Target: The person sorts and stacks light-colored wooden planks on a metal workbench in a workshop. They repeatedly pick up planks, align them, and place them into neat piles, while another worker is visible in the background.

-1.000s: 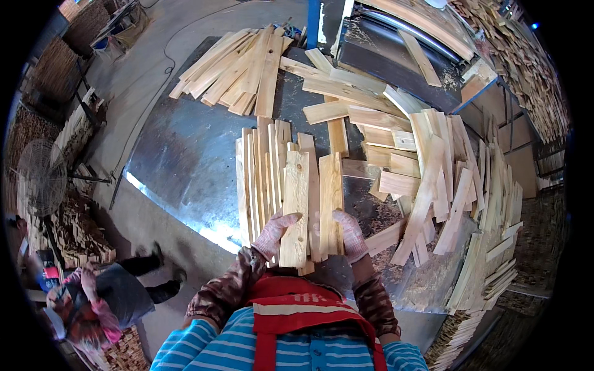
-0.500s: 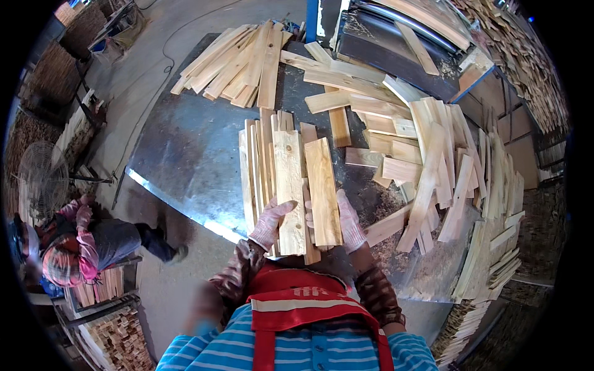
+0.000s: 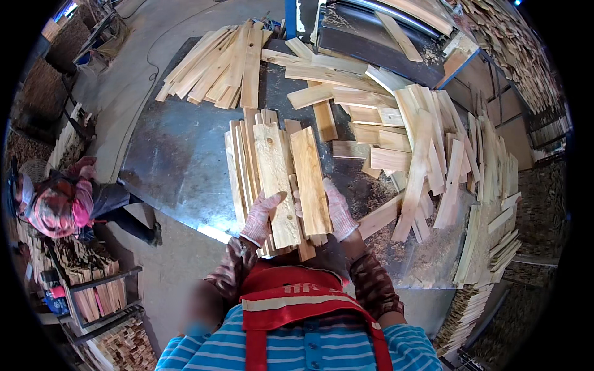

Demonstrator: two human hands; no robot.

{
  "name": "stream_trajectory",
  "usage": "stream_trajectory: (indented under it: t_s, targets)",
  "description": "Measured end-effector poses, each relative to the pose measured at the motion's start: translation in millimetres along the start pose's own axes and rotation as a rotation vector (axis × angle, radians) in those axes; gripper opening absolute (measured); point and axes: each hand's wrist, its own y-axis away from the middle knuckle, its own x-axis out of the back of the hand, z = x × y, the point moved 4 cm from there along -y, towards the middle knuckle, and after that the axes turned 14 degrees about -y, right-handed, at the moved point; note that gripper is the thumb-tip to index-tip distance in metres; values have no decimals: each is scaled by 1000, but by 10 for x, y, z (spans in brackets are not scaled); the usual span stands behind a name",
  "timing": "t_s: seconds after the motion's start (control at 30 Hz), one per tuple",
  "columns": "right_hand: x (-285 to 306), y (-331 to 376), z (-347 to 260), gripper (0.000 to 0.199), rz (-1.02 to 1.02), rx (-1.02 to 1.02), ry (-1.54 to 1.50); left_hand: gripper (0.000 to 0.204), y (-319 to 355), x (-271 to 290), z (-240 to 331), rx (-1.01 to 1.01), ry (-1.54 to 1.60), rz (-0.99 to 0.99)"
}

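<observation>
Wood fills the head view, and both hands, in pale pinkish gloves, are closed on it. The left hand (image 3: 262, 216) grips a pale, knotted wooden board (image 3: 276, 185) by its left edge, thumb over the face; the right hand (image 3: 337, 211) grips a smoother, honey-coloured wooden board (image 3: 313, 179) from its right side. Both boards are in front of the body, over the near edge of a dark, shiny worktop (image 3: 167, 145); whether they touch the wood beneath cannot be told. Just left of them, a row of long, narrow pale boards (image 3: 237, 164) lies side by side, roughly lengthwise.

The handling looks only partly done: that row and a fanned bundle of pale boards (image 3: 216, 65) at the far edge seem ordered, while a loose, crisscrossed heap of pale boards (image 3: 422, 139) on the right appears left to handle.

As for containers, a dark metal rack (image 3: 105, 279) at lower left holds reddish-brown wooden strips (image 3: 101, 297) packed close together. Near it is a co-worker in pink sleeves (image 3: 81, 201). Stacked wood with its cut ends showing (image 3: 127, 350) fills the space below the rack.
</observation>
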Motion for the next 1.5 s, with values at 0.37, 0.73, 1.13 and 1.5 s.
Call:
stream_trajectory:
  t_s: [0.37,0.73,1.13,1.5]
  targets:
    - [-123,-316,170,67,-1,146,1155,46,-193,76,174,81,27,96]
    - [329,-1837,-1236,77,568,293,1703,47,-57,3235,607,250,-1380,673]
    - [658,-2501,-1428,78,835,543,1950,63,-1269,1752,1647,-136,-1506,812]
    - [8,-2089,-1451,89,824,234,1570,63,-3962,358,2428,-839,-2235,389]
